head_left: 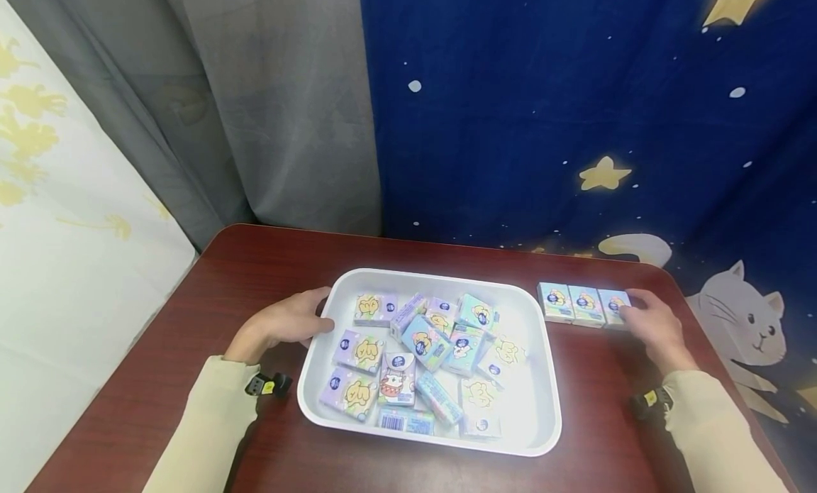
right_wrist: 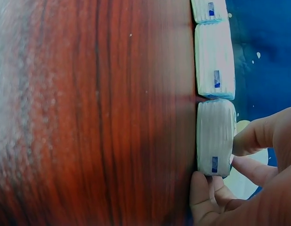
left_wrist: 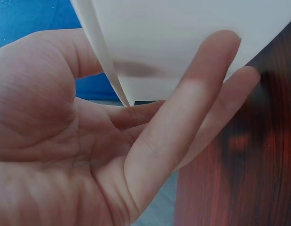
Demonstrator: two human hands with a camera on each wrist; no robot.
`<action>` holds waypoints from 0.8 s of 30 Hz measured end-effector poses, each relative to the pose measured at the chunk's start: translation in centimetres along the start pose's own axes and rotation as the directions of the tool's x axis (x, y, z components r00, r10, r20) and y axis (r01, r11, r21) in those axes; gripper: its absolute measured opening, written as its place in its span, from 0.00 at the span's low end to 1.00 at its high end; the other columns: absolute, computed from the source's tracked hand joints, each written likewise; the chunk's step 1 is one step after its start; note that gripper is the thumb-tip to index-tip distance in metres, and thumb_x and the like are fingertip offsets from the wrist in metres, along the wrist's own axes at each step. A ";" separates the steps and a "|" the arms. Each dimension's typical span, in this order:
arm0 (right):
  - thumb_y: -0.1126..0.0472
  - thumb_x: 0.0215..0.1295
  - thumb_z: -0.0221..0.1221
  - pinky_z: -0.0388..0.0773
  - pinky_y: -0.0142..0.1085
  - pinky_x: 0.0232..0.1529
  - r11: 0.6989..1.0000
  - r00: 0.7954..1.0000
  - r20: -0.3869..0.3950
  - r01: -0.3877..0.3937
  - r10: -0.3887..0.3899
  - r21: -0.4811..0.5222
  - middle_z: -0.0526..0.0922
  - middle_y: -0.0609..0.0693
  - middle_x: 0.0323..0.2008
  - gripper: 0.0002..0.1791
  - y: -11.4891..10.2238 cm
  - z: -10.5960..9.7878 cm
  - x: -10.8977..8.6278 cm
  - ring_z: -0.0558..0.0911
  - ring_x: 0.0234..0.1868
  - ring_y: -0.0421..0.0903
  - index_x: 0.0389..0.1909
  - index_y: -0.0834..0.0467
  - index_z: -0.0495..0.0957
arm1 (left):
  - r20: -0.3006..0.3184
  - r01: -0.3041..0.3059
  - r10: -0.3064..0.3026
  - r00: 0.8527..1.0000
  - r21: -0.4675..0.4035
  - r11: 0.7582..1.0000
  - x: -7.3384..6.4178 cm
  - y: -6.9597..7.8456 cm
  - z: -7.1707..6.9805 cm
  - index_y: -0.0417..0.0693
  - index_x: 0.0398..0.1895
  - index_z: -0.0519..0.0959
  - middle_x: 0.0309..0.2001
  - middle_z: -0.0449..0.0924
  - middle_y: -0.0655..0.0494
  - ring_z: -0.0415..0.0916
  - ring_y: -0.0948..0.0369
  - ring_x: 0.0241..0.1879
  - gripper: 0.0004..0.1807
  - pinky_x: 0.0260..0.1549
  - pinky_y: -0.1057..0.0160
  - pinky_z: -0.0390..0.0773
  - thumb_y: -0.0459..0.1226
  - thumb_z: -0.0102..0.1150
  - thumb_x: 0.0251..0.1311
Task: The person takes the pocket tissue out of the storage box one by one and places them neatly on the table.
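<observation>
A white tray [head_left: 552,379] stands on the table, with several small lilac, blue and pale pocket tissue packs lying loosely in it. My left hand [head_left: 287,323] grips its left rim. In the left wrist view the thumb goes over the tray wall [left_wrist: 145,28], and the fingers lie along the outside. Three blue tissue packs stand side by side in a row right of the tray. My right hand [head_left: 657,330] holds the right-hand pack [right_wrist: 215,136] at its outer end, with fingertips on its top and end. The middle pack [head_left: 586,306] touches it.
The dark red wooden table [head_left: 408,472] has its back edge by a grey curtain [head_left: 293,110] and a blue star-patterned curtain [head_left: 510,124]. A white patterned cloth [head_left: 76,266] hangs along the left side. The tissue row lies near the table's back right corner.
</observation>
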State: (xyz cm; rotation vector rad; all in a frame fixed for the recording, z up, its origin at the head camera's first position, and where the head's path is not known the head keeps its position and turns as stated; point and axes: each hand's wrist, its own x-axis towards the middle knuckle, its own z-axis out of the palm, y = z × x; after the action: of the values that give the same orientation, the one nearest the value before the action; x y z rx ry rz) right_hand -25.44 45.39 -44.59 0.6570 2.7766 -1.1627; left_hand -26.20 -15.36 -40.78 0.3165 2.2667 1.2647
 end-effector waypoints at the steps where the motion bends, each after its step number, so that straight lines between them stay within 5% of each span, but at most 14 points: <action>1: 0.57 0.82 0.49 0.73 0.69 0.66 1.000 1.000 0.005 -0.002 0.002 0.002 0.59 0.80 0.76 0.38 0.0 0.0 0.0 0.65 0.68 0.79 0.85 0.68 0.52 | 0.000 -0.001 0.001 1.000 0.002 1.000 0.0 0.0 0.0 0.31 0.76 0.64 0.47 0.88 0.42 0.91 0.48 0.40 0.31 0.36 0.46 0.93 0.27 0.60 0.72; 15: 0.54 0.82 0.47 0.73 0.66 0.65 0.994 0.997 0.053 -0.059 0.055 0.087 0.58 0.80 0.78 0.39 0.1 -0.5 0.0 0.67 0.68 0.76 0.85 0.70 0.51 | -0.003 0.002 -0.002 1.000 0.003 1.000 0.0 -0.1 0.0 0.31 0.76 0.64 0.46 0.88 0.42 0.91 0.48 0.40 0.30 0.36 0.47 0.93 0.27 0.59 0.73; 20: 0.51 0.83 0.48 0.77 0.56 0.57 0.983 0.994 -0.039 -0.091 0.098 0.157 0.64 0.77 0.74 0.38 -0.3 -0.7 -0.4 0.71 0.66 0.72 0.81 0.73 0.57 | 0.008 -0.009 0.009 1.000 -0.004 1.000 0.1 0.0 0.0 0.30 0.75 0.64 0.46 0.88 0.42 0.91 0.48 0.40 0.30 0.36 0.46 0.93 0.26 0.59 0.73; 24: 0.50 0.83 0.49 0.74 0.64 0.64 0.986 0.990 -0.108 -0.079 0.096 0.148 0.65 0.76 0.74 0.37 -1.3 -0.8 -0.8 0.69 0.69 0.73 0.80 0.72 0.59 | 0.010 -0.018 0.018 1.000 -0.010 1.000 0.1 0.0 -0.1 0.31 0.75 0.64 0.47 0.88 0.41 0.92 0.48 0.40 0.30 0.35 0.46 0.93 0.26 0.58 0.73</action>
State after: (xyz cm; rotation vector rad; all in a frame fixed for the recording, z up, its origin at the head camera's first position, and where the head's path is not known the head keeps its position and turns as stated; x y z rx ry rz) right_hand -25.15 44.88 -42.95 0.8771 2.7413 -1.3578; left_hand -26.31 -15.42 -40.79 0.3390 2.2530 1.2803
